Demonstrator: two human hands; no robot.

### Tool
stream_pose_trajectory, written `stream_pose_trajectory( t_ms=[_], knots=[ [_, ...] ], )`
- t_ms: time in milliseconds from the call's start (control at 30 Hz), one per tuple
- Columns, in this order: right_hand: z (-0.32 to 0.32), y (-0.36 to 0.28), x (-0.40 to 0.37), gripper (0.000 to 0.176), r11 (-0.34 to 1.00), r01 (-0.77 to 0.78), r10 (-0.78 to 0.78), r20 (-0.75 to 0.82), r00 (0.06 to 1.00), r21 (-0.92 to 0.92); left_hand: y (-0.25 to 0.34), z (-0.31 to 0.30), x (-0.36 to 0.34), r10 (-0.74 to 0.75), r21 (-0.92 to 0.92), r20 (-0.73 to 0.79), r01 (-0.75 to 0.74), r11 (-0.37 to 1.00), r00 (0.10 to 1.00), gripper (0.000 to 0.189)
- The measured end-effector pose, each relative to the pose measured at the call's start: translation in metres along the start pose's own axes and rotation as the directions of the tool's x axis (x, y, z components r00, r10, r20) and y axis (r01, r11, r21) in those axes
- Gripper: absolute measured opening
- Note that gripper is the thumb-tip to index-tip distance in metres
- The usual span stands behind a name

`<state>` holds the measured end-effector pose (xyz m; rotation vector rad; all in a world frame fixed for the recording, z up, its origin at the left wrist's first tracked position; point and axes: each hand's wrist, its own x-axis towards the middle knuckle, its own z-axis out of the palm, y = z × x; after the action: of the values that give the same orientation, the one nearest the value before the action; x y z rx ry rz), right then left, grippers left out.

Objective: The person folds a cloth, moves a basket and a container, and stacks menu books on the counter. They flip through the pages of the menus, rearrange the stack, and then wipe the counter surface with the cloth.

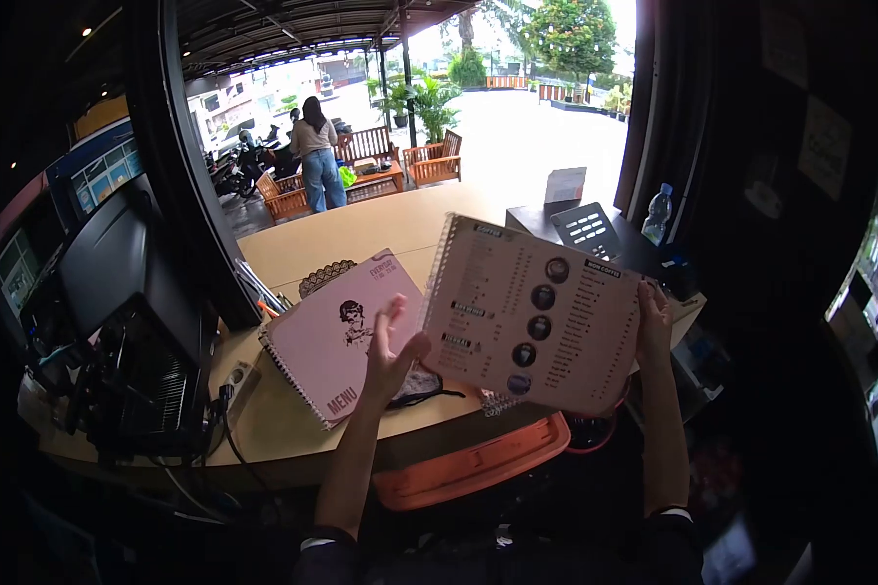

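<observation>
**A:** So, in the head view, where is the menu and who has hold of it?

**B:** The cream spiral-bound menu sheet [532, 317] is held tilted above the pale wooden curved surface [361, 229], in front of the person. The right hand [654, 322] has its fingers closed over the sheet's right edge. The left hand [392, 356] has its fingers spread and raised, with only the thumb near the sheet's wire-bound edge. I cannot tell whether the thumb touches it.

**A:** And the risk?

**B:** I judge that one hand carries most of the weight. If that grip slackens, the sheet could swing down on its binding and slap the pink spiral-bound menu cover [337, 336] lying flat beside the left hand. I cannot tell whether the two share one coil.

**A:** Anything nearby that could be hit?

**B:** A black cord [429, 395] lies on the surface under the left hand, and a sweeping wrist could snag it. The orange plastic tray [468, 466] juts out below the surface's edge, so a dropped sheet might land there or slide past it. The clear water bottle [658, 213] and the black card with white print [587, 229] stand well behind, so I think they are out of reach.
</observation>
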<state>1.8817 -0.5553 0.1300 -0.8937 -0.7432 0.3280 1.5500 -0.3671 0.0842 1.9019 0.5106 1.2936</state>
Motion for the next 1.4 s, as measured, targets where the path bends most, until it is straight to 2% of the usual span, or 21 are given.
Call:
stream_pose_trajectory(
  t_ms=[33, 67, 200, 267, 300, 367, 467, 600, 667, 700, 833, 900, 933, 1000, 1033, 1100, 1167, 1200, 1267, 1333, 1400],
  knots=[
    [0.006, -0.007, -0.007, 0.021, 1.0, 0.009, -0.01, 0.027, 1.0, 0.009, 0.003, 0.004, -0.002, -0.24, -0.242, 0.135, 0.267, 0.933, 0.961, 0.057],
    [0.006, -0.011, -0.01, 0.021, 1.0, 0.023, -0.023, 0.023, 0.999, 0.01, 0.008, 0.008, -0.006, -0.418, -0.419, 0.32, 0.522, 0.743, 0.85, 0.051],
    [0.003, -0.024, -0.021, 0.023, 0.993, 0.08, -0.079, 0.025, 0.997, -0.083, 0.035, 0.024, -0.014, -0.409, -0.442, 0.359, 0.539, 0.717, 0.839, 0.037],
    [-0.007, -0.016, -0.023, 0.032, 0.96, 0.112, -0.096, 0.076, 0.992, -0.255, 0.038, 0.03, -0.019, -0.405, -0.492, 0.222, 0.461, 0.739, 0.887, 0.034],
    [-0.003, -0.02, -0.032, 0.032, 0.961, 0.115, -0.097, 0.08, 0.992, -0.25, 0.037, 0.028, -0.018, -0.404, -0.491, 0.217, 0.457, 0.742, 0.889, 0.034],
    [0.013, -0.028, -0.055, 0.045, 0.907, 0.055, 0.036, 0.207, 0.978, -0.418, 0.031, 0.021, -0.016, -0.341, -0.537, 0.179, 0.382, 0.752, 0.923, 0.038],
    [0.027, -0.013, -0.06, 0.056, 0.901, 0.113, -0.01, 0.24, 0.971, -0.418, 0.033, 0.01, -0.02, -0.348, -0.488, 0.106, 0.353, 0.798, 0.932, 0.04],
    [0.05, -0.009, -0.058, 0.057, 0.956, -0.018, 0.093, 0.245, 0.965, -0.292, 0.03, -0.003, -0.032, -0.326, -0.463, 0.004, 0.291, 0.837, 0.945, 0.041],
    [0.054, -0.003, -0.055, 0.057, 0.948, 0.031, 0.059, 0.272, 0.961, -0.316, 0.03, -0.009, -0.036, -0.283, -0.473, -0.074, 0.216, 0.854, 0.956, 0.043],
    [0.058, -0.001, -0.054, 0.056, 0.935, 0.085, 0.021, 0.293, 0.956, -0.345, 0.028, -0.014, -0.038, -0.283, -0.47, -0.081, 0.214, 0.857, 0.956, 0.043],
    [0.075, -0.005, -0.053, 0.055, 0.965, 0.044, 0.052, 0.35, 0.935, -0.26, 0.021, -0.032, -0.045, -0.353, -0.485, -0.104, 0.263, 0.834, 0.93, 0.045],
    [0.079, -0.02, -0.051, 0.052, 0.897, 0.146, 0.021, 0.371, 0.928, -0.417, 0.021, -0.032, -0.046, -0.358, -0.492, -0.144, 0.247, 0.835, 0.922, 0.046],
    [0.082, -0.029, -0.049, 0.052, 0.898, 0.148, 0.021, 0.375, 0.927, -0.415, 0.021, -0.036, -0.046, -0.373, -0.503, -0.111, 0.272, 0.82, 0.921, 0.047],
    [0.089, -0.046, -0.049, 0.049, 0.951, -0.209, 0.302, 0.548, 0.78, -0.226, 0.02, -0.041, -0.047, -0.388, -0.515, -0.079, 0.296, 0.804, 0.918, 0.048],
    [0.097, -0.049, -0.054, 0.046, 0.979, -0.117, 0.191, 0.543, 0.818, -0.168, 0.02, -0.042, -0.046, -0.409, -0.505, -0.035, 0.337, 0.794, 0.912, 0.049],
    [0.1, -0.053, -0.048, 0.045, 0.984, -0.071, 0.149, 0.53, 0.835, -0.165, 0.017, -0.041, -0.043, -0.427, -0.498, 0.015, 0.377, 0.781, 0.904, 0.051],
    [0.094, -0.065, -0.034, 0.046, 0.985, -0.055, 0.131, 0.505, 0.853, -0.162, 0.017, -0.03, -0.033, -0.473, -0.688, 0.084, 0.394, 0.609, 0.877, 0.051],
    [0.09, -0.072, -0.027, 0.046, 0.985, -0.046, 0.124, 0.503, 0.855, -0.165, 0.025, -0.025, -0.027, -0.465, -0.691, 0.088, 0.391, 0.608, 0.881, 0.051],
    [0.081, -0.085, -0.016, 0.048, 0.993, 0.084, -0.047, 0.384, 0.922, -0.081, 0.056, -0.014, -0.017, -0.304, -0.876, 0.161, 0.278, 0.394, 0.939, 0.05],
    [0.063, -0.109, -0.006, 0.05, 0.998, 0.049, -0.055, 0.344, 0.937, 0.025, 0.058, -0.001, -0.01, -0.334, -0.878, 0.138, 0.271, 0.394, 0.933, 0.045],
    [0.047, -0.127, 0.0, 0.052, 0.989, 0.107, -0.135, 0.335, 0.933, 0.1, 0.03, 0.013, -0.01, -0.44, -0.783, 0.091, 0.337, 0.522, 0.893, 0.04]
  ],
)
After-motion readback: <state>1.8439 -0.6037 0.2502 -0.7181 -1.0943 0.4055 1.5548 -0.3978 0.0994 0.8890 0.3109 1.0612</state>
